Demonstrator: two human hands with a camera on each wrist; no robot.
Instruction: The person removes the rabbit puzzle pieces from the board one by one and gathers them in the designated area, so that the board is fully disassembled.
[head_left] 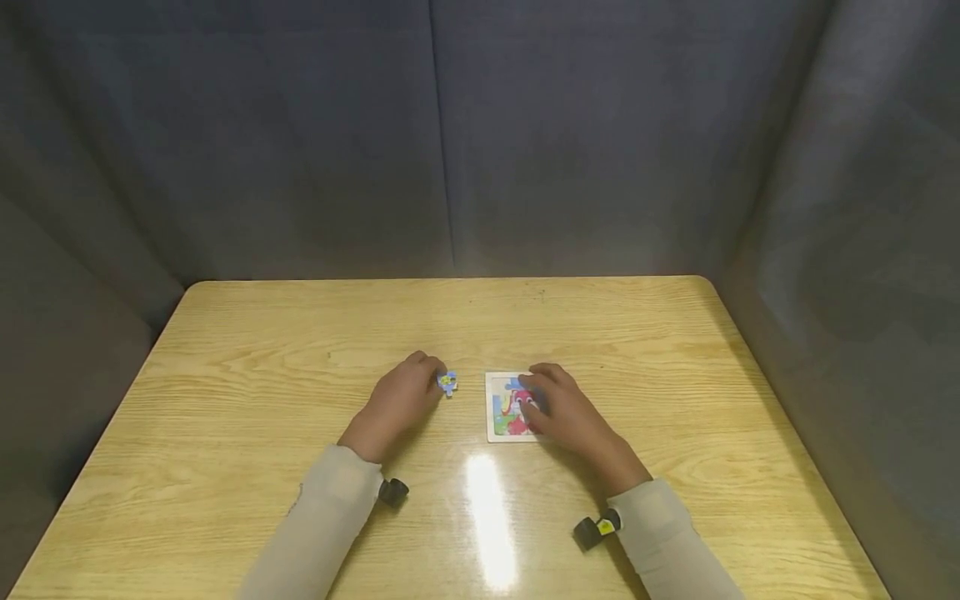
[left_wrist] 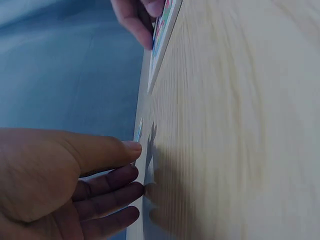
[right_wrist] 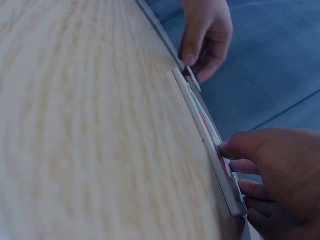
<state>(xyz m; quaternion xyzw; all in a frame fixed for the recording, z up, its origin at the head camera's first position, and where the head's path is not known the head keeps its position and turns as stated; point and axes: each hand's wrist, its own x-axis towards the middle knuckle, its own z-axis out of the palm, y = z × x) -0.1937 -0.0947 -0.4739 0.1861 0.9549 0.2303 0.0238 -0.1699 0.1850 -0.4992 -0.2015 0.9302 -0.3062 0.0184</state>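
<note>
My left hand point(head_left: 402, 393) pinches a small blue jigsaw piece point(head_left: 449, 383) with a yellow-green mark, held close over the table left of the puzzle board. In the left wrist view the piece point(left_wrist: 139, 129) shows edge-on past the thumb tip. A square puzzle board point(head_left: 491, 417) with a pale rim lies flat; its picture has a pink-red figure with big eyes on blue and green. My right hand point(head_left: 567, 412) rests on the board's right part, hiding it, thumb and fingers spread. The right wrist view shows its thumb point(right_wrist: 237, 146) touching the picture.
The light wooden table point(head_left: 262, 350) has rounded far corners and a bright glare streak in front of the board. Dark grey curtains point(head_left: 300, 150) hang along the back and both sides. Small black cameras point(head_left: 393, 492) are strapped at both wrists.
</note>
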